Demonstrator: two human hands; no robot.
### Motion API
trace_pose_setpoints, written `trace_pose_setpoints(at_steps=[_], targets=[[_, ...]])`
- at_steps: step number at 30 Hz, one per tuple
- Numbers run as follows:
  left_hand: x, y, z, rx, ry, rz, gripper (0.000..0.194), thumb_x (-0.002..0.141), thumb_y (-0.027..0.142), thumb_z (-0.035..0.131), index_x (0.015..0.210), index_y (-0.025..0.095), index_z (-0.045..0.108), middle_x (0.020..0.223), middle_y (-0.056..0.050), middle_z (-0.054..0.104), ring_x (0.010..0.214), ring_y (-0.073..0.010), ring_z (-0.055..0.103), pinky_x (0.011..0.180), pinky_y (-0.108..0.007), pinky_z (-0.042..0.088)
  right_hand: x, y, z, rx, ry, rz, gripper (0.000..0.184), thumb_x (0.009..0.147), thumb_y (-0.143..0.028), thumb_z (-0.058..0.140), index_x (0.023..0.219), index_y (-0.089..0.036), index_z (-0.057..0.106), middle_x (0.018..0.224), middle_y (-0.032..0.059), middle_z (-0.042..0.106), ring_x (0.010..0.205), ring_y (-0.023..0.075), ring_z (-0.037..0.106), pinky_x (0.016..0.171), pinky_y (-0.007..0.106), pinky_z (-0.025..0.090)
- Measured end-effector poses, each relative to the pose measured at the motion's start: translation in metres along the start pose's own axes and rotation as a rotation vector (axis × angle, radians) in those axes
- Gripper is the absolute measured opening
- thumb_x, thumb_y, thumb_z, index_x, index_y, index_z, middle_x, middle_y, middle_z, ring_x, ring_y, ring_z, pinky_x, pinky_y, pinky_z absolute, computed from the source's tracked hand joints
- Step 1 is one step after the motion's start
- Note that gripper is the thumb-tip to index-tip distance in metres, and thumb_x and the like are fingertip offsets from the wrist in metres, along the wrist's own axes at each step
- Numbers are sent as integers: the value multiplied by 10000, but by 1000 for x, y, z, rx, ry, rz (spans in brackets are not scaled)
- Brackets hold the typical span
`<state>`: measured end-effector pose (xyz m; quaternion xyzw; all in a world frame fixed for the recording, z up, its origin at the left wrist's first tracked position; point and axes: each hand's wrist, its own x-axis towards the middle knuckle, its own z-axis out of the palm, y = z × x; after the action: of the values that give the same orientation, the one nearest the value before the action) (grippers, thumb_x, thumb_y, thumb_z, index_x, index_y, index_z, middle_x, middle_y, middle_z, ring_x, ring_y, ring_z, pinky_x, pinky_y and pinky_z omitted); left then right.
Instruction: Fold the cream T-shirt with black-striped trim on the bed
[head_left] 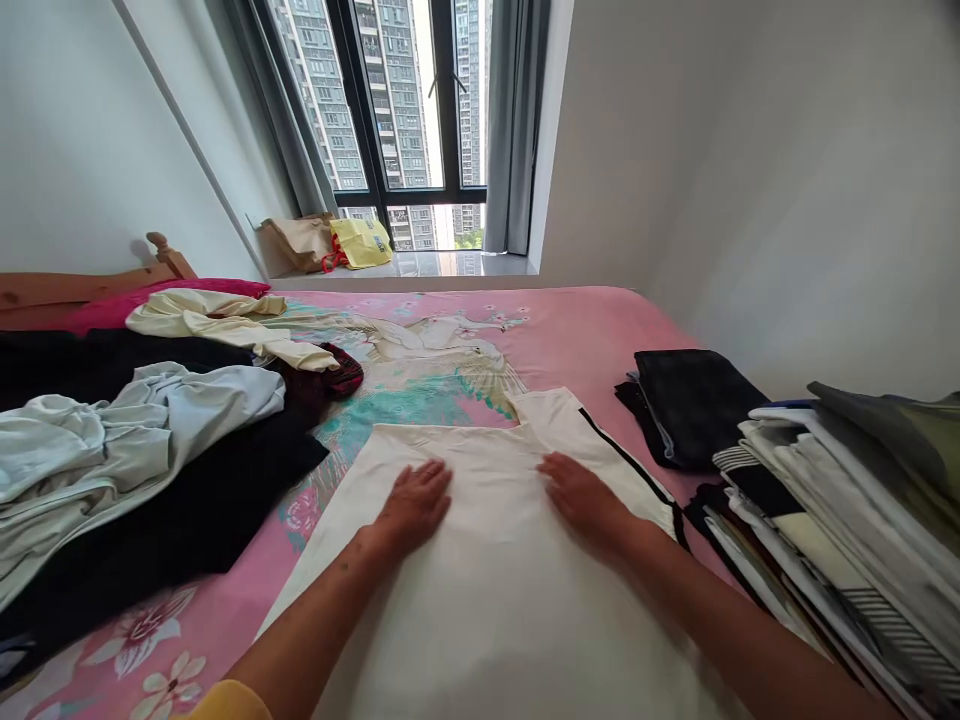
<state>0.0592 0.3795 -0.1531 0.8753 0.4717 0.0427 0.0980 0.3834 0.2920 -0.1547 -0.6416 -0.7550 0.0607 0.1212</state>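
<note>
A cream-white garment with a thin black stripe along its right side (480, 590) lies spread flat on the pink floral bed sheet (570, 330). My left hand (415, 503) rests palm down on its upper left part, fingers apart. My right hand (581, 497) presses flat on its upper right part, just below the notch at the garment's far edge. Neither hand grips anything.
A heap of unfolded clothes (135, 440), black, pale grey-blue and cream, lies on the left. A folded dark piece (686, 400) and a stack of folded clothes (840, 510) stand on the right. Bags (330, 243) sit on the windowsill beyond the bed; a wall runs close on the right.
</note>
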Motion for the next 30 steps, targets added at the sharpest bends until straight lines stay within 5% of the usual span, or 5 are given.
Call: trace_pose_setpoints(at_steps=[10,16,25,28,30], targets=[[69,-72,10,30,18,-414,689,818,672,279,1429,359,220,1548,-35,132,1413,-314,54,1029,-683,-31,49,53,48,-138,36,290,574,923,-492,227,1433,-233,269,1509,33,243,1387,234,172,1133,490,85],[78,-72,7,28,100,-519,698,842,604,303,1448,273,199,1553,-75,89,1420,-283,5,1069,-627,-21,47,51,47,-112,59,292,581,912,-499,248,1423,-229,297,1502,35,259,1382,251,175,1134,485,85],[-33,34,6,26,31,-68,592,867,521,331,1418,311,291,1543,-25,134,1419,-250,89,1097,-571,-32,29,-10,8,-8,-118,423,631,914,-503,224,1452,-174,202,1533,79,136,1409,229,51,1106,526,-30],[-92,20,11,18,-31,2,601,823,559,393,1395,407,290,1522,22,212,1405,-249,165,1109,-547,-30,-20,-23,13,17,-70,161,647,904,-575,185,1455,-238,191,1534,31,147,1412,180,32,1115,466,-77],[-126,-8,8,19,-15,-122,620,792,565,413,1383,398,328,1495,11,293,1386,-259,229,1112,-549,9,-54,-12,9,-1,-67,269,649,909,-559,172,1451,-204,216,1528,55,168,1409,187,63,1118,456,-66]])
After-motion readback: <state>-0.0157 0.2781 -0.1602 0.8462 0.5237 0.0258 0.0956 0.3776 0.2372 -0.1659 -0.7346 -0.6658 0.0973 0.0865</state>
